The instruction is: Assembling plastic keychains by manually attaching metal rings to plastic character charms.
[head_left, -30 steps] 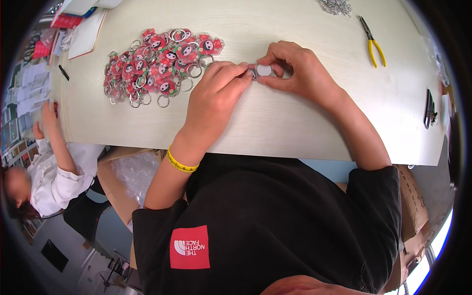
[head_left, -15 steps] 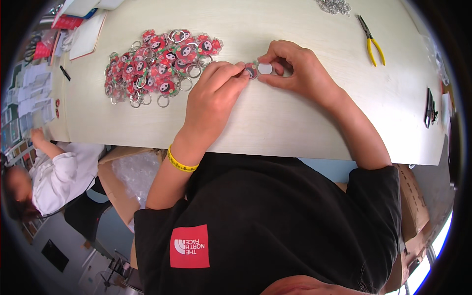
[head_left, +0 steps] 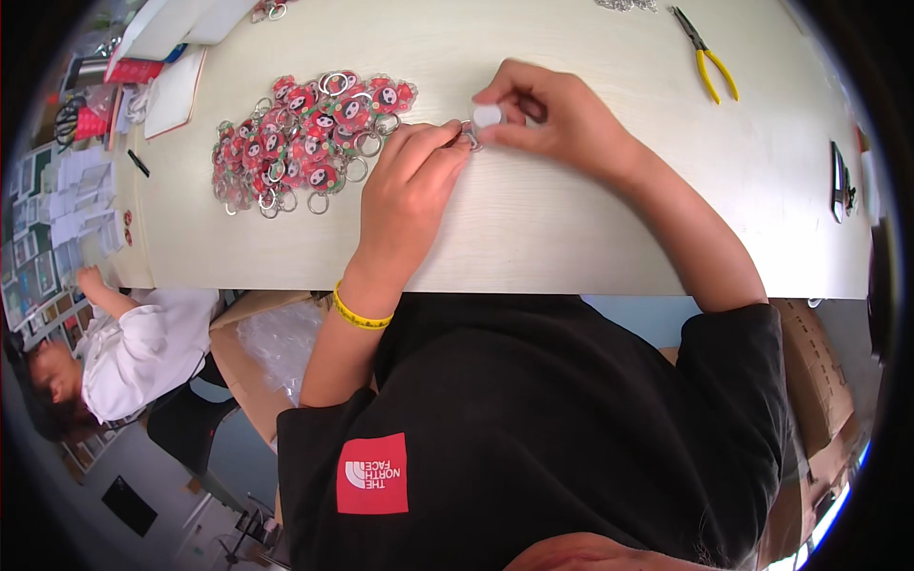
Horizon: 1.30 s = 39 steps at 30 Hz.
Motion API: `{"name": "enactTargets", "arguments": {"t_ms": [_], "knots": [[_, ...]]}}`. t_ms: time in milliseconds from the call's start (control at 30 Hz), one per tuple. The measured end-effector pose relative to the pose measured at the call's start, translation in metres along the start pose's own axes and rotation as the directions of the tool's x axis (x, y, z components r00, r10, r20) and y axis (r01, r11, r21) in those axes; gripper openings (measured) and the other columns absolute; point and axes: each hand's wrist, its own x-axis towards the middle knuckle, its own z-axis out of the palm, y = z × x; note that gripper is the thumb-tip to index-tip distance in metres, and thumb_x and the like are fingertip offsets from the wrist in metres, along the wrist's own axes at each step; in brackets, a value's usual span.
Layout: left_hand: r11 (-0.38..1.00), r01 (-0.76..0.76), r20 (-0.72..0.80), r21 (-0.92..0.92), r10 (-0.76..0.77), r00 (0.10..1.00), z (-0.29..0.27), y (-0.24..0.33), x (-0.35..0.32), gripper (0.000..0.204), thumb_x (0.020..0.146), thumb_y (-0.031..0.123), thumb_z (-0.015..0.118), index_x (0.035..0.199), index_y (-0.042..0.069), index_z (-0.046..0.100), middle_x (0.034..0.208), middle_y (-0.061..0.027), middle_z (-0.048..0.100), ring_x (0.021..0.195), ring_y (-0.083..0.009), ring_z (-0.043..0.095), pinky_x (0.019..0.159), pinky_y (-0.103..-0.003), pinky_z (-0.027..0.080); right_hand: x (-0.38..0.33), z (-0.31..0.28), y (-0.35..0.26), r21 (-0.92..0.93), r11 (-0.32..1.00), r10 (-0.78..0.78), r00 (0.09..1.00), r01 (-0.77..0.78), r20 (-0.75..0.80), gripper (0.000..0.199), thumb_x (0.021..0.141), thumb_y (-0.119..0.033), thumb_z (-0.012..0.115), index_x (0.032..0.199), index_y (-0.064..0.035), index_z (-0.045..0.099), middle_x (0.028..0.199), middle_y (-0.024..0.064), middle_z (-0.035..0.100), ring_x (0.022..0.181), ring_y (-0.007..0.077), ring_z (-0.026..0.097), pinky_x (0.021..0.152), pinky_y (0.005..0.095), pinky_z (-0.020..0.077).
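On the pale wooden table (head_left: 571,238), left hand (head_left: 409,190) and right hand (head_left: 562,119) pinch a small white disc charm (head_left: 486,115) and metal split ring (head_left: 468,138), mid-threading by my reading, the red-and-green keychain heap (head_left: 305,133) at nine o'clock, steady twisting needed next.

Both forearms reach up from the near edge and meet at the far centre. The left hand (head_left: 409,186) lies knuckles-up, fingers curled, tips pinched together. The right hand (head_left: 552,119) arches opposite, thumb and forefinger closed, touching the left fingertips.
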Motion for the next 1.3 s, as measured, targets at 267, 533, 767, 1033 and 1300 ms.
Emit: {"name": "enactTargets", "arguments": {"t_ms": [267, 533, 767, 1033, 1300], "knots": [[1.000, 0.000, 0.012, 0.012, 0.000, 1.000, -0.007, 0.004, 0.001, 0.025, 0.075, 0.003, 0.074, 0.097, 0.005, 0.064, 0.103, -0.0079, 0.064, 0.097, -0.0274, 0.060, 0.085, -0.038, 0.048, 0.004, -0.012, 0.018, 0.432, 0.899, 0.021, 0.980, 0.069, -0.200, 0.021, 0.092, -0.015, 0.064, 0.109, -0.0047, 0.058, 0.102, -0.0001, 0.059, 0.094, 0.0077, 0.054, 0.085, 0.0235, 0.0431], [0.990, 0.030, -0.091, -0.139, -0.043, 0.995, -0.008, 0.005, -0.003, 0.033, 0.075, -0.003, 0.071, 0.104, 0.005, 0.058, 0.109, -0.0100, 0.063, 0.102, -0.0280, 0.060, 0.088, -0.037, 0.048, 0.002, -0.010, 0.005, -0.217, 0.974, -0.124, 0.954, 0.064, -0.272, 0.025, 0.085, -0.016, 0.070, 0.106, -0.0064, 0.061, 0.097, 0.0035, 0.060, 0.089, 0.0167, 0.056, 0.081, 0.0295, 0.0467], [0.898, 0.110, -0.165, -0.425, -0.197, 0.967, -0.015, -0.007, -0.009, 0.033, 0.082, -0.009, 0.062, 0.113, 0.001, 0.056, 0.117, -0.0141, 0.059, 0.108, -0.0214, 0.059, 0.094, -0.032, 0.048, 0.009, -0.026, 0.024, -0.586, 0.776, -0.426, 0.879, 0.232, -0.215, 0.032, 0.076, -0.010, 0.071, 0.107, -0.0100, 0.062, 0.107, 0.0062, 0.059, 0.102, 0.0270, 0.055, 0.089, 0.0369, 0.0464], [0.661, 0.067, -0.233, -0.747, -0.355, 0.905, -0.044, -0.003, -0.004, 0.029, 0.086, -0.005, 0.060, 0.115, -0.001, 0.057, 0.115, -0.0123, 0.062, 0.104, -0.0196, 0.062, 0.089, -0.030, 0.051, 0.005, -0.023, -0.019, 0.055, 0.979, 0.202, 0.973, -0.197, -0.115, 0.028, 0.096, -0.016, 0.054, 0.122, -0.0048, 0.056, 0.104, 0.0062, 0.060, 0.106, 0.0171, 0.055, 0.090, 0.0293, 0.0429], [0.684, -0.050, -0.286, -0.727, -0.235, 0.929, -0.074, -0.032, 0.007, 0.035, 0.088, -0.004, 0.060, 0.121, -0.005, 0.049, 0.124, -0.0222, 0.057, 0.112, -0.0239, 0.059, 0.093, -0.034, 0.050, 0.043, 0.048, -0.080, 0.595, 0.803, -0.091, 0.984, -0.019, 0.154, 0.036, 0.100, -0.017, 0.050, 0.130, 0.0007, 0.043, 0.108, 0.0078, 0.061, 0.093, 0.0112, 0.059, 0.081, 0.0236, 0.0447]]}}
